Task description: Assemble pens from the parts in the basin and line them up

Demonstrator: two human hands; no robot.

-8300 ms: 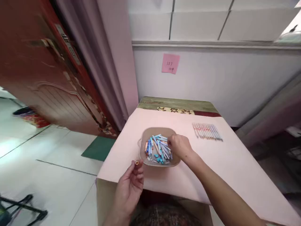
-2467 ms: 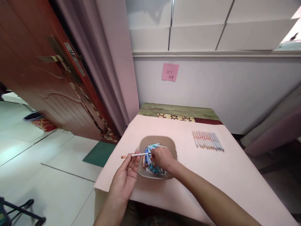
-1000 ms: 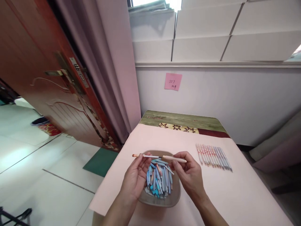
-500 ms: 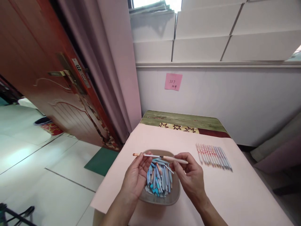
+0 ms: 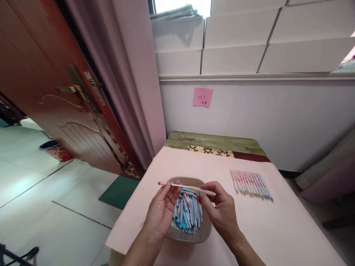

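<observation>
My left hand point(image 5: 161, 208) pinches the orange-ended part of a thin white pen refill point(image 5: 181, 186). My right hand point(image 5: 222, 208) has its fingers closed around a peach-coloured pen barrel point(image 5: 196, 189). Refill and barrel lie in one line, and the refill's tip meets the barrel's open end, seemingly just inside it. Both hands are above a grey-brown plastic bin point(image 5: 208, 227). In the bin lies a heap of blue, white and orange pen parts point(image 5: 188, 212).
A row of several assembled pens point(image 5: 251, 184) lies on the right of the pink-covered table point(image 5: 249, 229). Behind the table is a white wall with a pink note point(image 5: 203, 97). A red-brown door point(image 5: 55, 81) and a mauve curtain point(image 5: 135, 74) stand to the left.
My right hand has moved left with the barrel, and its open end has closed over the refill's dark tip. The left hand stays nearly in place.
</observation>
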